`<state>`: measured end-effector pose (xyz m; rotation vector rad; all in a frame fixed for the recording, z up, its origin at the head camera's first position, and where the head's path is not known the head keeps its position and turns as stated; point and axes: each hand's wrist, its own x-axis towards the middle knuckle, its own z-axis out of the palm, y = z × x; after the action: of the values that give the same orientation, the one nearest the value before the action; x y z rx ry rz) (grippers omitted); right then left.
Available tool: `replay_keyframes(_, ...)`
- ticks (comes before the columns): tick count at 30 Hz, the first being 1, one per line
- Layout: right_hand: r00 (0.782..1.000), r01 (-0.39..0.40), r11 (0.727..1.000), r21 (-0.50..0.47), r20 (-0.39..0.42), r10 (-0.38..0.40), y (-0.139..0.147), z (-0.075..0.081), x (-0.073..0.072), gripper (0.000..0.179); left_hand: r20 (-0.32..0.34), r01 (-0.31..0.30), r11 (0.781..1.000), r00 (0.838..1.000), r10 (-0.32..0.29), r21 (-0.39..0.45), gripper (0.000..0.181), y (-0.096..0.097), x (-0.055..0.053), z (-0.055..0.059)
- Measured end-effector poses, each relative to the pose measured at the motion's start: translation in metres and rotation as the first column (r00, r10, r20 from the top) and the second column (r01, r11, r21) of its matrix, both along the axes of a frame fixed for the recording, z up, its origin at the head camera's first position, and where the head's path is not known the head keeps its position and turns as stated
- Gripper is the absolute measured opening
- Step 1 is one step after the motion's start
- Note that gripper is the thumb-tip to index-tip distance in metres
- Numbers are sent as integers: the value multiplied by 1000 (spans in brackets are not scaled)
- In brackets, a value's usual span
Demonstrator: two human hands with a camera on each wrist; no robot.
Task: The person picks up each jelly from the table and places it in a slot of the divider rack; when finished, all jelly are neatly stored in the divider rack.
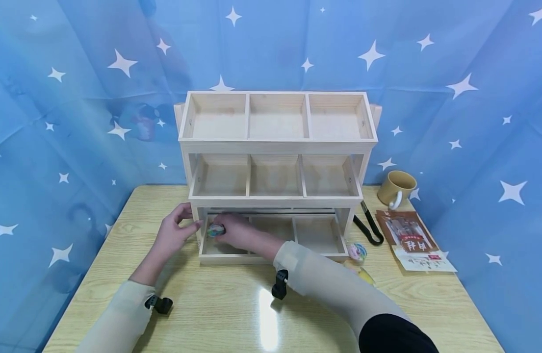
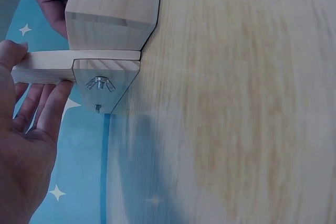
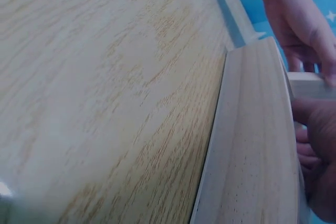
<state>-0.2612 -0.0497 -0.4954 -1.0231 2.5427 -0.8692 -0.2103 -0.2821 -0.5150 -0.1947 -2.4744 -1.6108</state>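
Observation:
A pale wooden three-tier rack [image 1: 277, 201], each tier split into three compartments, stands on the table. With thumb and fingers, my left hand [image 1: 172, 234] grips the rack's left side post [image 2: 47, 61]. My right hand [image 1: 241, 233] reaches into the left compartment of the bottom tier and holds a small round multicoloured item [image 1: 216, 230]. Fingers cover part of that item, so its exact kind is unclear. In the right wrist view the bottom tier's front board [image 3: 252, 135] hides part of the right hand.
Right of the rack lie black-handled tongs or a similar tool [image 1: 371, 226], another multicoloured round item [image 1: 357, 252], a partly hidden yellow item [image 1: 366, 276] and a brown-and-white packet [image 1: 412, 240]. A tan mug [image 1: 396, 188] stands behind the packet. A blue starry curtain [image 1: 271, 44] hangs behind.

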Motion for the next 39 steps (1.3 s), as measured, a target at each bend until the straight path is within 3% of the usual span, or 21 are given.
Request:
replay_keyframes(9, 998, 35, 993, -113, 53, -29, 26, 12, 13, 43, 11, 3, 1000, 1000, -3, 21, 45, 1, 1, 2)
replay_keyframes(13, 1000, -1, 991, -134, -4, 0, 54, 20, 29, 46, 19, 8, 1000, 1000, -9, 22, 46, 1, 0, 2)
replay_keyframes(18, 993, -53, 971, -235, -114, 27, 97, 25, 49, 41, 24, 17, 1000, 1000, -17, 24, 48, 0, 0, 2)
replay_keyframes(23, 994, -20, 956, -293, -112, -14, 142, 27, 67, 37, 24, 12, 1000, 1000, -13, 27, 48, 1, 0, 2)
replay_keyframes(32, 987, -18, 974, -225, -158, -19, 214, 23, 90, 39, 28, 5, 999, 1000, -6, 32, 46, 1, 0, 1)
replay_keyframes(39, 982, 67, 979, -193, -160, -99, 256, 11, 104, 37, 25, 2, 999, 1000, -3, 44, 44, 0, 0, 0)
